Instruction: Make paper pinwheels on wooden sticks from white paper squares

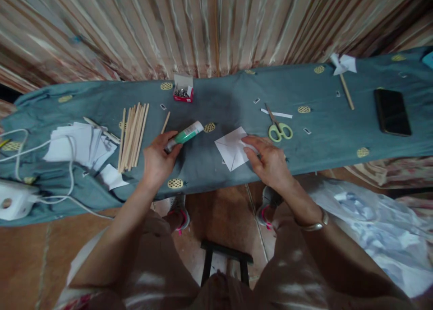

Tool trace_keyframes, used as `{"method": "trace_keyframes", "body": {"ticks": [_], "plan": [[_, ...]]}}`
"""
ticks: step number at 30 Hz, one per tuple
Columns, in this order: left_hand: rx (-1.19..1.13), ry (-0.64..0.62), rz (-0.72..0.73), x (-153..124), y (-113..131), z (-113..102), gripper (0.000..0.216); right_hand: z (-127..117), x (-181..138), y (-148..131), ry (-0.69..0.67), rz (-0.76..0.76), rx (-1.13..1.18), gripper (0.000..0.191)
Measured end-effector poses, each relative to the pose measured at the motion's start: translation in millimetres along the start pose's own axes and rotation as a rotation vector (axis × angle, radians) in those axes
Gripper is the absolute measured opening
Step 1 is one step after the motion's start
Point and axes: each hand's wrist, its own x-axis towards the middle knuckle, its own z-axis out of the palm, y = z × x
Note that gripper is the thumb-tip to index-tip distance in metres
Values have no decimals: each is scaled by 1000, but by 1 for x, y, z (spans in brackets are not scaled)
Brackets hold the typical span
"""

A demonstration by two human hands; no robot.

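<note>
The left arm goes forward from the lower left, and the left hand (158,159) is bent around the lower end of a tube (186,135); thumb and fingers are closed on it, opened only as wide as its round body. The tube is smooth, green and white, and it tilts so that its white end points up and to the right, above the cloth (230,107). The right arm comes from the lower right, with a shiny metal bangle (316,222) at the wrist. The right hand (270,161) has its thumb and index finger nearly together, pinching a small white piece (252,148) over the right corner of the paper (232,150); whether this piece belongs to the paper, I cannot tell. The paper is a thin white square with diagonal creases, lying on the cloth between the hands, turned like a diamond. The cloth is dark green fabric, slightly wrinkled, printed with yellow pineapples. To the left of the left hand, straight wooden sticks (132,138) lie side by side; scissors (278,127) with light green, rounded handles lie beyond the right hand.
</note>
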Motion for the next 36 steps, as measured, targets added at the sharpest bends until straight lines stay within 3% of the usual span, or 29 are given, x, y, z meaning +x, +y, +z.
{"method": "trace_keyframes", "body": {"ticks": [3, 6, 10, 15, 24, 36], "plan": [[75, 30, 275, -5, 8, 7, 44, -2, -8, 0, -22, -61, -48, 26], [50, -78, 516, -13, 28, 24, 37, -2, -14, -2, -39, -86, -67, 26], [21, -158, 691, -19, 50, 46, 24, -4, -17, -3, -59, -77, -56, 26], [-23, -209, 734, -14, 55, 55, 17, -8, -18, 1, -70, -58, -54, 26], [2, -308, 703, -13, 54, 51, 20, -11, -19, 8, -71, -59, -32, 24], [4, -292, 703, -12, 57, 52, 21, -10, -18, 4, -66, -57, 10, 22]]}}
